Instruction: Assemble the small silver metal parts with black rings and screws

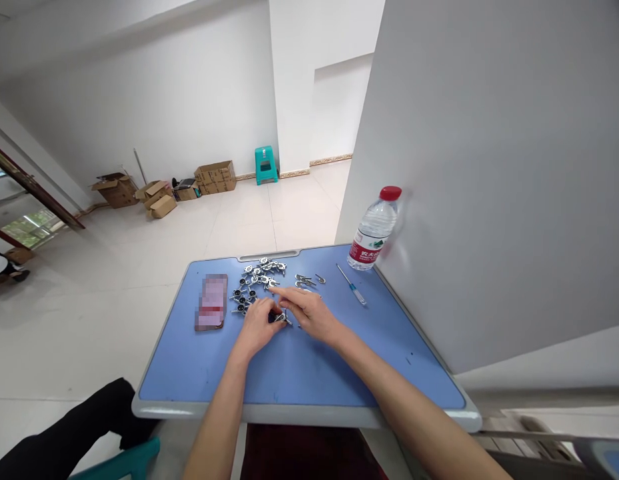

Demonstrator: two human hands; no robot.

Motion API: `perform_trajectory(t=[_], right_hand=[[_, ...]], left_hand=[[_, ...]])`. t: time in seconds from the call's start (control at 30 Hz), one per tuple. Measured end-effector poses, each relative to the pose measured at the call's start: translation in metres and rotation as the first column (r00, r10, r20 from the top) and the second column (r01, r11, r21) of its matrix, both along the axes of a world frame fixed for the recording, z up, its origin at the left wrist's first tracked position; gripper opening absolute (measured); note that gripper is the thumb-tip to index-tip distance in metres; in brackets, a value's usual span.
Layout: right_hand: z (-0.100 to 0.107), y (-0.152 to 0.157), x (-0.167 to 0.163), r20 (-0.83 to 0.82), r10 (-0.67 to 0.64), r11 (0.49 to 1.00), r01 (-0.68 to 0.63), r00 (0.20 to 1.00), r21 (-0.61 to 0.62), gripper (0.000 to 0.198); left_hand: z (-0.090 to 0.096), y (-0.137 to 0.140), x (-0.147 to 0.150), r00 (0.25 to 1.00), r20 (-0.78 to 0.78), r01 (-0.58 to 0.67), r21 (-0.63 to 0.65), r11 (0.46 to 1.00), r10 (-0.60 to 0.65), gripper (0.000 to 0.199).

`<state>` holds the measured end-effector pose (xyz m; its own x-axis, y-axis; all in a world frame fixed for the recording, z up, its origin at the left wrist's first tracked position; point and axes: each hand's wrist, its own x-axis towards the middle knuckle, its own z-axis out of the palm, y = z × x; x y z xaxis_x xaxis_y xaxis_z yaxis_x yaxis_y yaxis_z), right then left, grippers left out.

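My left hand (260, 327) is at the middle of the blue table, its fingers closed round a small silvery metal fitting (281, 318) with a thin stem. Just over that fitting is my right hand (312, 315), with the index finger stretched out to the left and the thumb apart below it. Whether the right thumb touches the fitting I cannot tell. Beyond both hands lies a pile of similar metal fittings (263, 270). Several with round black centres (242, 301) lie beside my left hand. Flat metal pieces (304, 281) are grouped behind my right hand.
A phone (212, 302) lies on the table's left side. To the right are a screwdriver (352, 285) and a red-capped water bottle (374, 230) against the grey wall. The table (189, 380) has a raised pale rim. A person's dark-clothed leg (89, 427) is at lower left.
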<state>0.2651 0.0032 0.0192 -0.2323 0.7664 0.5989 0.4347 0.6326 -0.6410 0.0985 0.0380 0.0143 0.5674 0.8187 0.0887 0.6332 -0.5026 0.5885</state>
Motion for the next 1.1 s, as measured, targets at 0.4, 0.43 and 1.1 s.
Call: perform_trajectory(t=[0.4, 0.43, 1.1], right_hand=[[0.003, 0.001, 0.004, -0.083, -0.026, 0.994, 0.017, 0.996, -0.108, 0.023], [0.003, 0.001, 0.003, -0.038, -0.058, 0.997, 0.055, 0.998, -0.063, 0.022], [0.007, -0.003, 0.003, 0.074, -0.104, 0.992, 0.098, 0.992, 0.084, 0.031]], left_hand=[[0.003, -0.002, 0.0, 1.0, 0.007, 0.001, -0.008, 1.0, -0.001, 0.008], [0.003, -0.002, 0.0, 1.0, 0.006, -0.003, -0.003, 1.0, 0.003, 0.007], [0.002, -0.002, 0.001, 1.0, 0.004, -0.012, -0.01, 1.0, 0.012, 0.007]])
